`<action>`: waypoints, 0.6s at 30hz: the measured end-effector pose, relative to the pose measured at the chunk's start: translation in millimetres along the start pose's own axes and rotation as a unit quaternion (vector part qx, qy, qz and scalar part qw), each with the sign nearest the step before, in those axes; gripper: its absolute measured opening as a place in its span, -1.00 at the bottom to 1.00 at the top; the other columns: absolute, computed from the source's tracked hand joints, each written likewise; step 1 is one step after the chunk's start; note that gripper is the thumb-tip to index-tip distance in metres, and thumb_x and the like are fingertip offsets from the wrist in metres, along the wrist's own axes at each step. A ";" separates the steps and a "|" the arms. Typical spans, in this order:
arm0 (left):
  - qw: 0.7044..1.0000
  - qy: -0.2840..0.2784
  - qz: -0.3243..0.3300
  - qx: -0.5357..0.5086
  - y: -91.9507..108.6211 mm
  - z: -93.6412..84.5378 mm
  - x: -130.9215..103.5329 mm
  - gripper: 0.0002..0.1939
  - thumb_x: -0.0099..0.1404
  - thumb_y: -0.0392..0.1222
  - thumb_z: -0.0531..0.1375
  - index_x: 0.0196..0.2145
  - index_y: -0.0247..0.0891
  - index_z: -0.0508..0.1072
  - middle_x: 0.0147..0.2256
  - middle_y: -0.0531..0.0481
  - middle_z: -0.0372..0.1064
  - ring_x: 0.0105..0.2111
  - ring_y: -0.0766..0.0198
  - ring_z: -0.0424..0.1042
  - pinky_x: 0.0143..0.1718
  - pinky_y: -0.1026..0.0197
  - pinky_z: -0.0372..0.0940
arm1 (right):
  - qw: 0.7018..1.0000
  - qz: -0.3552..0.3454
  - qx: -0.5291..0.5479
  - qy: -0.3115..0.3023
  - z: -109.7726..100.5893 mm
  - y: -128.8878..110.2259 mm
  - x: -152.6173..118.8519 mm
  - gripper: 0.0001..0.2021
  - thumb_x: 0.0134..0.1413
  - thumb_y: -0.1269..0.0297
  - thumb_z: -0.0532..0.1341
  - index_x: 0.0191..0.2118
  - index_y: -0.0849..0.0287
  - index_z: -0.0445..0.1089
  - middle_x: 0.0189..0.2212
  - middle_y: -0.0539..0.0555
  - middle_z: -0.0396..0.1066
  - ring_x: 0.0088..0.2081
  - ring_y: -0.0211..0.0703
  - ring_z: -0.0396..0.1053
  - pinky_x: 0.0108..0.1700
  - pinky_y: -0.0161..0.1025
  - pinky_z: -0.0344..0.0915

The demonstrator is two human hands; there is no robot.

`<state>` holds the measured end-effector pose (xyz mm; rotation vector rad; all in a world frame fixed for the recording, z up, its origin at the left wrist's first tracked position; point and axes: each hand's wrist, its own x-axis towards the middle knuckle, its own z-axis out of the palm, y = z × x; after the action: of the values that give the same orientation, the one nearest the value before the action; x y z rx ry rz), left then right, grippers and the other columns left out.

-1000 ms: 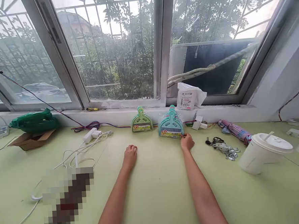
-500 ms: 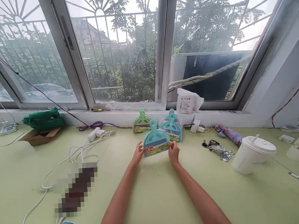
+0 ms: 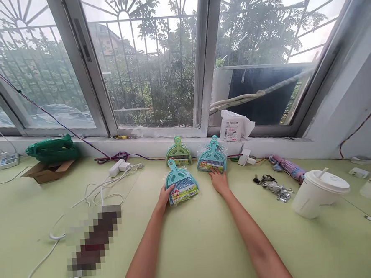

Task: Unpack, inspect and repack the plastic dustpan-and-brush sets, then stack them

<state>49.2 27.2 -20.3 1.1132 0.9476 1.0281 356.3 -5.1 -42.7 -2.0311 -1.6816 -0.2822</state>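
My left hand (image 3: 163,198) is closed on the left edge of a turquoise dustpan and brush set (image 3: 182,183) in clear wrap, thumb in front, the set tilted to the left just above or on the table. With fingers spread, my right hand (image 3: 219,181) touches the lower front of another turquoise dustpan and brush set (image 3: 213,156), which leans by the window ledge with more sets stacked behind it. Between and behind the two, a green dustpan set (image 3: 177,152) stands against the ledge.
On the right are keys (image 3: 273,187), a folded umbrella (image 3: 287,168) and a white lidded cup (image 3: 319,193) with a straw. White cables and a power adapter (image 3: 117,167) lie left, near a cardboard box (image 3: 47,171) under a green bag (image 3: 52,149). A tissue pack (image 3: 233,127) sits on the ledge.
The held turquoise set has moved left and down in my left hand. My right hand has let go of it and moved forward onto the set at the back right.
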 end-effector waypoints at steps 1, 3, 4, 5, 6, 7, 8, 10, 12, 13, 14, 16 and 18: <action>1.000 -0.003 -0.004 0.003 -0.6 0.0 1.5 -0.47 0.06 -0.04 0.29 -0.03 -0.31 0.38 -0.21 -0.17 0.50 -0.19 0.03 0.50 -0.12 0.01 0.40 | 1.000 -0.006 -0.002 0.013 0.4 3.1 5.5 -0.67 0.10 0.52 0.01 -0.13 0.16 0.43 0.15 0.17 0.25 0.20 0.03 0.11 0.21 0.27 -0.25; 1.000 -0.001 -0.006 0.008 -1.8 -0.3 3.6 -0.47 0.07 -0.03 0.29 -0.02 -0.30 0.37 -0.23 -0.15 0.51 -0.18 0.03 0.49 -0.11 0.01 0.39 | 0.999 -0.016 0.007 0.036 0.3 9.4 14.6 -0.70 0.07 0.56 0.00 -0.20 0.21 0.43 0.07 0.19 0.33 0.13 -0.01 0.17 0.21 0.19 -0.20; 1.000 0.000 -0.006 0.008 -2.3 -0.3 4.3 -0.47 0.08 -0.03 0.28 -0.02 -0.30 0.37 -0.23 -0.15 0.50 -0.18 0.04 0.49 -0.10 0.01 0.39 | 0.999 -0.021 0.014 0.047 0.1 12.6 18.3 -0.70 0.06 0.57 0.00 -0.22 0.22 0.43 0.03 0.19 0.36 0.10 -0.04 0.19 0.21 0.16 -0.18; 1.000 0.000 -0.006 0.005 -2.9 -0.2 4.8 -0.48 0.08 -0.04 0.28 -0.02 -0.31 0.37 -0.22 -0.15 0.50 -0.18 0.05 0.49 -0.10 0.02 0.39 | 0.998 -0.024 0.020 0.057 -0.1 15.5 21.2 -0.71 0.05 0.57 0.01 -0.23 0.22 0.42 0.00 0.19 0.37 0.07 -0.05 0.20 0.21 0.12 -0.17; 1.000 -0.001 -0.008 -0.002 -3.4 0.1 5.2 -0.49 0.08 -0.05 0.28 -0.03 -0.31 0.36 -0.22 -0.15 0.50 -0.18 0.05 0.49 -0.11 0.02 0.39 | 0.997 -0.025 0.025 0.065 0.0 18.2 23.4 -0.71 0.03 0.57 0.01 -0.23 0.22 0.42 -0.02 0.18 0.38 0.05 -0.07 0.20 0.22 0.10 -0.16; 1.000 -0.003 -0.009 -0.012 -3.8 0.5 5.6 -0.50 0.09 -0.07 0.28 -0.03 -0.31 0.35 -0.20 -0.15 0.50 -0.19 0.06 0.49 -0.11 0.03 0.39 | 0.997 -0.024 0.028 0.072 0.3 20.5 24.9 -0.71 0.02 0.57 0.02 -0.22 0.21 0.42 -0.04 0.17 0.39 0.03 -0.07 0.21 0.22 0.07 -0.15; 1.000 -0.005 -0.012 -0.023 -4.2 0.9 5.9 -0.51 0.09 -0.08 0.28 -0.04 -0.31 0.35 -0.19 -0.16 0.49 -0.19 0.07 0.50 -0.12 0.04 0.39 | 0.996 -0.022 0.029 0.080 0.7 22.5 25.5 -0.70 0.02 0.57 0.03 -0.21 0.21 0.42 -0.05 0.16 0.39 0.02 -0.07 0.21 0.22 0.06 -0.14; 0.999 -0.007 -0.017 -0.042 -4.6 1.7 6.4 -0.53 0.10 -0.07 0.28 -0.06 -0.31 0.35 -0.19 -0.16 0.49 -0.21 0.08 0.50 -0.14 0.05 0.40 | 0.994 -0.016 0.025 0.102 1.9 25.5 24.8 -0.69 0.01 0.56 0.02 -0.19 0.21 0.42 -0.05 0.17 0.38 0.03 -0.05 0.19 0.21 0.04 -0.12; 0.998 -0.008 -0.024 -0.058 -4.7 2.3 6.7 -0.54 0.10 -0.03 0.28 -0.08 -0.29 0.36 -0.21 -0.15 0.49 -0.22 0.09 0.50 -0.15 0.06 0.40 | 0.991 -0.014 0.021 0.131 2.5 27.6 21.9 -0.68 0.01 0.57 0.01 -0.18 0.23 0.43 -0.03 0.21 0.36 0.04 -0.03 0.17 0.18 0.01 -0.08; 0.997 -0.010 -0.027 -0.067 -4.6 2.5 6.8 -0.53 0.10 -0.02 0.28 -0.09 -0.29 0.36 -0.22 -0.15 0.49 -0.23 0.09 0.51 -0.15 0.07 0.40 | 0.989 -0.016 0.021 0.144 2.3 28.3 19.8 -0.67 0.00 0.57 0.01 -0.18 0.25 0.43 -0.02 0.23 0.35 0.04 -0.02 0.17 0.16 -0.01 -0.05; 0.997 -0.013 -0.030 -0.075 -4.7 2.6 6.9 -0.53 0.09 0.00 0.28 -0.09 -0.28 0.36 -0.23 -0.14 0.49 -0.24 0.09 0.51 -0.16 0.07 0.40 | 0.987 -0.020 0.023 0.155 1.6 28.6 17.3 -0.68 0.00 0.57 0.01 -0.18 0.26 0.43 -0.02 0.24 0.34 0.04 -0.01 0.16 0.14 -0.03 -0.02; 0.995 -0.022 -0.035 -0.088 -5.1 2.8 6.6 -0.52 0.08 0.02 0.28 -0.09 -0.27 0.37 -0.23 -0.14 0.48 -0.24 0.08 0.51 -0.16 0.06 0.40 | 0.984 -0.029 0.024 0.172 -1.6 26.5 11.0 -0.68 0.01 0.56 0.00 -0.19 0.26 0.43 -0.02 0.25 0.34 0.04 -0.01 0.16 0.11 -0.04 0.01; 0.994 -0.035 -0.038 -0.100 -6.0 3.5 5.6 -0.52 0.08 0.02 0.28 -0.08 -0.25 0.36 -0.20 -0.13 0.47 -0.23 0.08 0.50 -0.15 0.06 0.40 | 0.981 -0.037 0.026 0.186 -7.6 19.1 1.7 -0.68 0.05 0.54 -0.01 -0.15 0.25 0.41 -0.01 0.23 0.32 0.05 -0.01 0.17 0.10 -0.03 0.02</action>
<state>55.0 31.0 -26.0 0.9336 0.8051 0.9934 376.2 -9.8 -39.9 -1.7494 -1.5111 -0.5972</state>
